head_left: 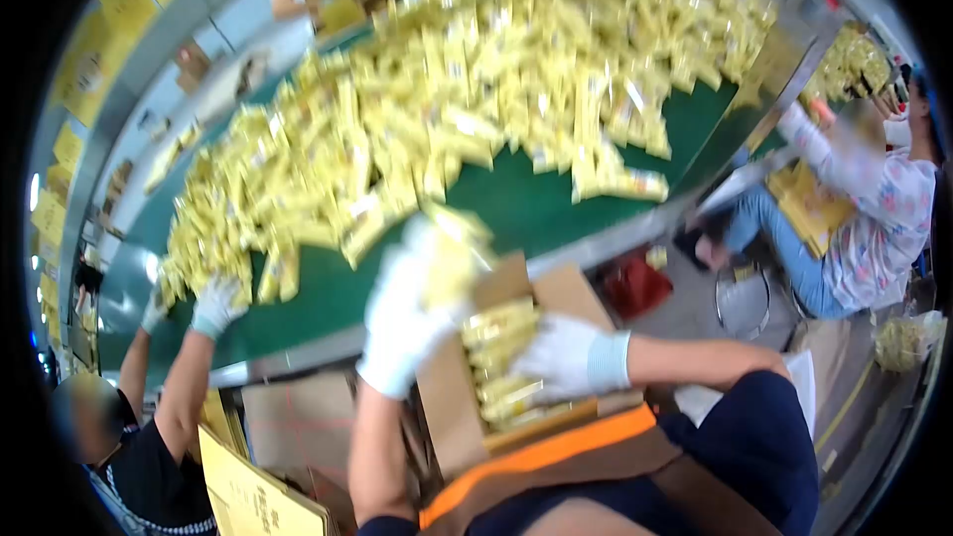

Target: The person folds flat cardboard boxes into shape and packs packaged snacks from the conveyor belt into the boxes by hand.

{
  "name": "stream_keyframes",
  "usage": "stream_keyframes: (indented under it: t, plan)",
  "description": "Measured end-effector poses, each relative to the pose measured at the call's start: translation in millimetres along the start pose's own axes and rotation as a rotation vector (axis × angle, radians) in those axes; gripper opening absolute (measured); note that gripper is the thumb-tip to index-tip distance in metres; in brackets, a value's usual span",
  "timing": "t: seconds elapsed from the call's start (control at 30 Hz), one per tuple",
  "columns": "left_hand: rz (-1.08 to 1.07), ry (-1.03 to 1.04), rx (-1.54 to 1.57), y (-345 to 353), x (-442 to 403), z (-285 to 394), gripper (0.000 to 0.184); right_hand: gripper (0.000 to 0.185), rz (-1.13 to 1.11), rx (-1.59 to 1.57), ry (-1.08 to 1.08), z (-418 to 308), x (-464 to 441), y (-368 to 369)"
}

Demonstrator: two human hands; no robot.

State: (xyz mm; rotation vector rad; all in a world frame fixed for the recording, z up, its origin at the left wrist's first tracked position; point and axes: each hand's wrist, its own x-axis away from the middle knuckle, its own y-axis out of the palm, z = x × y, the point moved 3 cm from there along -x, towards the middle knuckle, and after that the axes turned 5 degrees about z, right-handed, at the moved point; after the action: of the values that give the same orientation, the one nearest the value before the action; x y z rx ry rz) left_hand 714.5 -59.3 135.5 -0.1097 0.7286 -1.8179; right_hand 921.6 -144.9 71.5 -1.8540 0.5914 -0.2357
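While the gloved left hand [409,313] grips blurred yellow packets [457,253] above the open carton's [445,407] edge, the gloved right hand [571,357] touches packed sachets [496,328] inside; its closure cannot be determined. Loose sachets [447,79] cover much of the green belt [516,203].

Left hand [412,303] reaches ahead, right hand [568,357] angles inward.

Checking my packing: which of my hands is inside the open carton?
Your right hand, touching the yellow packets; your left hand is raised, holding other packets.
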Motion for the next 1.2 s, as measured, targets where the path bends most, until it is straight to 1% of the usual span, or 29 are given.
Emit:
stream_keyframes:
  t: [0.03,0.07,0.1,0.13,0.17,0.2,0.3,0.33,0.43,0.47,0.57,0.6,0.63,0.67,0.7,0.73,0.77,0.83,0.87,0.9,0.93,0.97,1.0,1.03,1.07,1.1,1.13,1.17,1.2]
  plan:
    - [-0.227,-0.070,-0.522,19,14,12,0.086,0.042,-0.050,-0.022,-0.047,2,3,10]
    - [-0.256,0.139,-0.427,40,26,10,0.084,0.038,-0.024,-0.015,-0.067,0,2,5]
    - [-0.471,-0.087,-0.556,65,32,12,0.082,0.034,-0.006,-0.024,-0.088,-2,3,0]
    - [-0.464,-0.116,-0.598,86,47,-12,0.082,0.031,0.006,-0.016,-0.102,-5,7,-1]
    - [-0.487,-0.001,-0.641,94,52,-18,0.077,0.028,0.019,-0.027,-0.111,-4,11,-4]
    - [-0.490,-0.008,-0.690,96,56,-14,0.077,0.023,-0.072,0.027,-0.127,1,14,-11]
    - [-0.524,0.016,-0.732,99,59,-9,0.074,0.034,-0.242,0.099,-0.039,23,22,-53]
    - [-0.542,0.026,-0.730,99,61,-9,0.073,0.035,-0.193,0.224,-0.163,27,28,-57]
    - [-0.411,0.221,-0.599,103,60,-25,0.075,0.032,-0.246,0.399,-0.443,37,31,-37]
    - [-0.532,0.124,-0.571,104,57,-27,0.077,0.021,-0.149,0.291,-0.490,48,27,-24]
    - [-0.475,0.003,-0.442,103,48,-25,0.069,0.018,-0.141,0.163,-0.473,61,15,7]
    - [-0.220,0.132,-0.165,95,50,-37,0.054,0.018,-0.048,0.081,-0.427,57,18,8]
    - [0.042,0.080,-0.050,77,53,-28,0.040,0.019,-0.044,0.086,-0.418,47,19,0]
    - [0.301,-0.050,0.223,64,58,-39,0.034,0.019,-0.042,0.095,-0.409,38,19,-12]
    - [0.522,-0.084,0.155,45,65,-42,0.032,0.019,-0.041,0.097,-0.404,25,19,-28]
    - [0.667,-0.187,0.458,37,79,-106,0.034,0.020,-0.072,0.118,-0.353,5,19,-57]
    - [0.754,-0.350,0.561,22,95,-119,0.036,0.019,-0.011,0.244,-0.362,-12,22,-84]
    - [0.738,-0.344,0.736,26,120,-159,0.034,0.018,-0.047,0.447,-0.288,-38,21,-148]
    - [0.617,-0.387,0.634,48,133,-185,0.034,0.016,-0.042,0.467,-0.188,-45,18,-184]
    - [0.495,-0.415,0.526,70,147,-211,0.034,0.017,0.216,0.432,-0.249,-57,20,-230]
    - [0.457,-0.414,0.475,96,146,-182,0.040,0.022,0.186,0.603,-0.163,-67,12,-267]
    - [0.355,-0.382,0.289,113,144,-160,0.045,0.025,0.324,0.633,-0.114,-72,1,-305]
    - [0.264,-0.335,0.103,131,143,-139,0.050,0.030,0.481,0.670,-0.132,-73,-8,-341]
    - [0.113,-0.254,-0.217,146,147,-132,0.053,0.030,0.641,0.772,-0.158,-63,-18,-377]
    - [-0.040,-0.170,-0.538,155,151,-130,0.056,0.026,0.647,0.857,-0.052,-63,-39,-412]
    - [-0.027,-0.176,-0.502,156,150,-129,0.056,0.026,0.757,0.693,0.059,-52,-60,-445]
    - [-0.016,-0.185,-0.470,155,150,-127,0.056,0.029,0.746,0.870,0.132,-49,-80,-476]
    - [-0.006,-0.193,-0.445,152,150,-128,0.057,0.033,0.901,0.702,0.377,-75,-106,-478]
    - [-0.027,-0.187,-0.429,151,151,-130,0.058,0.031,0.975,0.828,0.277,-57,-128,-500]
